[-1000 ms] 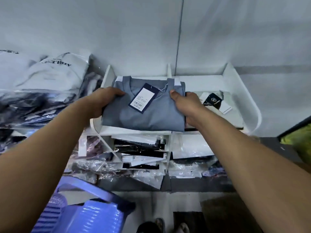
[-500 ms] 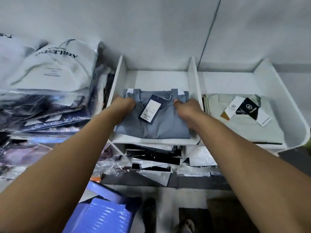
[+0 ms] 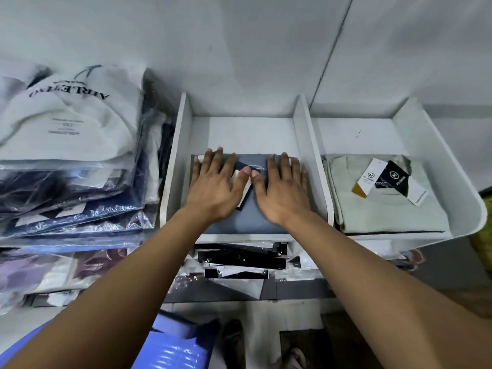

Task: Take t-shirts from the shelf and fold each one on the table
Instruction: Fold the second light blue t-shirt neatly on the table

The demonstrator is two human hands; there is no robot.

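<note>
left grip (image 3: 217, 186): flat, fingers spread | right grip (image 3: 283, 189): flat, palm down

A white shelf (image 3: 303, 145) stands against a pale wall, its top level split by an upright divider into 2 open compartments. In the left compartment a folded blue-grey t-shirt (image 3: 247, 222) lies flat on the board, near the front edge, with bare white board behind it. In the right compartment a folded pale green t-shirt (image 3: 394, 214) lies flat, with tags (image 3: 390, 179) resting on top of it. On the lower level, clothes in clear plastic bags (image 3: 239, 265) lie stacked. Left of the shelf, a pile of bagged garments (image 3: 69, 166) sits just beside its side wall.
</note>
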